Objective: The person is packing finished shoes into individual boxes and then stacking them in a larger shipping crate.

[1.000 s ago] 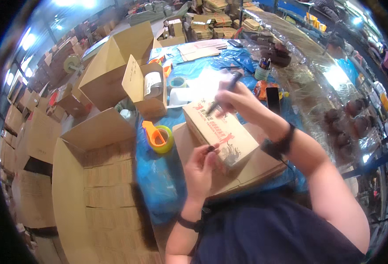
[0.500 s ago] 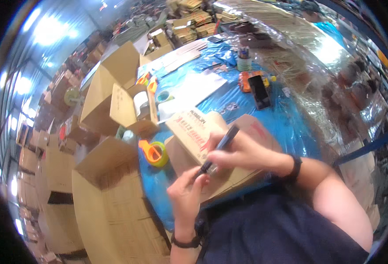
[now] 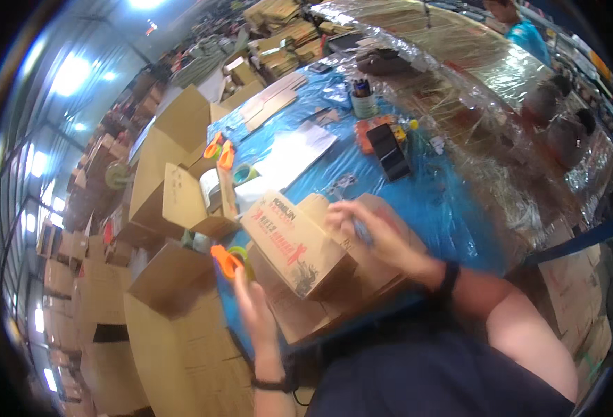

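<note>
A small brown cardboard box (image 3: 282,240) with red and black print sits tilted on a larger piece of cardboard (image 3: 289,313) at the table's front. Just over its right side, my right hand (image 3: 376,233) is closed around a dark marker pen (image 3: 363,233), which is partly hidden and blurred. To the left of the box is my left hand (image 3: 255,313), its fingers stretched out and nothing in it. Its fingertips come up beside an orange tape dispenser (image 3: 226,261); whether they touch cannot be told. A roll of yellow-green tape lies behind that dispenser.
Blue film covers the table (image 3: 452,201). On it are a black phone (image 3: 390,153), a pen cup (image 3: 364,104), white paper (image 3: 296,149) and more orange dispensers (image 3: 225,154). Open cartons (image 3: 174,333) stand at the left. Wrapped goods (image 3: 480,90) border the right; a person (image 3: 525,35) is beyond.
My hands have parted: the left moved left and down towards the dispenser, fingers opened off the pen. My right hand rose slightly to the right with the pen. The view shifted a little.
</note>
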Demonstrator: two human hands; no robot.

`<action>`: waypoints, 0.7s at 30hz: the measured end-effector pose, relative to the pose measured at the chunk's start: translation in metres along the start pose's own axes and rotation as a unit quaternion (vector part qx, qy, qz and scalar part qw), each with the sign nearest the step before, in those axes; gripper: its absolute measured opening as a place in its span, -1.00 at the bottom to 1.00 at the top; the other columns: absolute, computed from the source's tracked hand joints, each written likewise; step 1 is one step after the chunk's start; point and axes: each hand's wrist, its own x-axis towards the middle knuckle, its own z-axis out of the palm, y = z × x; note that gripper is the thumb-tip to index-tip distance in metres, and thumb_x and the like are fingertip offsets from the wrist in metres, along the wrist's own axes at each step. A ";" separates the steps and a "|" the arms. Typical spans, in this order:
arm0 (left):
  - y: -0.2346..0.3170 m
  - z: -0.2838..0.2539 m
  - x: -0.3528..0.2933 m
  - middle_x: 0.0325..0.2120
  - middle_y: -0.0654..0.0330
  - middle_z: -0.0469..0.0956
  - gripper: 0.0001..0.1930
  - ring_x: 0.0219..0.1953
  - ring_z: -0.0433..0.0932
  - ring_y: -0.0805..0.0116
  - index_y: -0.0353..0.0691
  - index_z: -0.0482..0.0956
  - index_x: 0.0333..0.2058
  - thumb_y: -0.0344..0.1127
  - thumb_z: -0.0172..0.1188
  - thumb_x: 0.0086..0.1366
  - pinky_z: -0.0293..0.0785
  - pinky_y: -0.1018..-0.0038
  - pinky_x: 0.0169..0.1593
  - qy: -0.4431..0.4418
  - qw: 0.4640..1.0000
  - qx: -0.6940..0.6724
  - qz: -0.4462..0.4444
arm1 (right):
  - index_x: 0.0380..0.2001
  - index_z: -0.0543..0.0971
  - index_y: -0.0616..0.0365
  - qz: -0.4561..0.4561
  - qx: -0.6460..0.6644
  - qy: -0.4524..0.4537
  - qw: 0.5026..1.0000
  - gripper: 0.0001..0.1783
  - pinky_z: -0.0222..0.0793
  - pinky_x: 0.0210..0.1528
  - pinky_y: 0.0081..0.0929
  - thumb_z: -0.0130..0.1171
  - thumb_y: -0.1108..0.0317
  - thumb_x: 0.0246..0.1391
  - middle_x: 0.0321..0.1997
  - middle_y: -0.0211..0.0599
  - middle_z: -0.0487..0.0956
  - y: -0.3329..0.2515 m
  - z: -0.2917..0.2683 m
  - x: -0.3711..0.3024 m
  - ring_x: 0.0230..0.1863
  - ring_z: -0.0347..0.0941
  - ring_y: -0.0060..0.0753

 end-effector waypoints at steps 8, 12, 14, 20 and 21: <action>0.030 0.046 -0.005 0.19 0.12 0.39 -0.34 0.29 0.30 0.23 -0.27 0.16 0.35 -0.28 0.16 0.33 0.21 0.29 0.35 -0.147 0.826 -0.438 -0.323 | -0.14 0.29 0.09 0.227 0.067 -0.022 0.971 -0.62 0.39 -0.02 -0.35 0.27 0.26 0.15 -0.10 -0.04 0.53 0.027 0.015 -0.037 -0.08 0.53 -0.24; 0.038 0.050 0.083 0.23 0.09 0.31 -0.27 0.28 0.32 0.16 -0.18 0.12 0.35 -0.34 0.21 0.24 0.36 0.17 0.27 -0.125 0.807 -0.515 -0.261 | -0.11 0.27 0.13 0.185 0.044 -0.016 0.982 -0.66 0.28 0.24 -0.39 0.22 0.31 0.24 0.33 0.17 0.36 -0.001 -0.030 0.015 0.41 0.26 -0.07; 0.034 0.065 0.148 0.22 0.08 0.32 -0.29 0.28 0.32 0.12 -0.15 0.13 0.35 -0.19 0.21 0.30 0.36 0.11 0.25 -0.044 0.827 -0.496 -0.263 | -0.04 0.29 0.14 0.184 0.095 0.025 0.978 -0.66 0.38 0.17 -0.38 0.19 0.31 0.27 0.25 0.02 0.46 0.013 -0.037 0.025 0.24 0.45 -0.16; -0.025 0.073 0.162 0.44 -0.01 -0.05 -0.13 0.50 -0.11 0.08 -0.26 -0.15 0.43 0.09 0.08 0.41 -0.26 0.15 0.49 -0.018 0.913 -0.359 -0.191 | -0.01 0.37 0.08 0.214 -0.174 -0.084 0.958 -0.68 0.52 -0.20 -0.26 0.15 0.38 0.19 -0.18 -0.13 0.64 0.023 -0.089 -0.021 -0.15 0.64 -0.17; -0.014 0.067 0.134 0.43 -0.02 0.00 -0.21 0.48 -0.03 0.10 -0.28 -0.07 0.42 -0.03 0.09 0.43 -0.15 0.19 0.48 -0.050 0.926 -0.340 -0.154 | 0.00 0.39 0.07 0.204 -0.264 -0.138 0.933 -0.68 0.51 -0.25 -0.18 0.12 0.38 0.17 -0.23 -0.10 0.65 0.025 -0.094 -0.027 -0.19 0.64 -0.08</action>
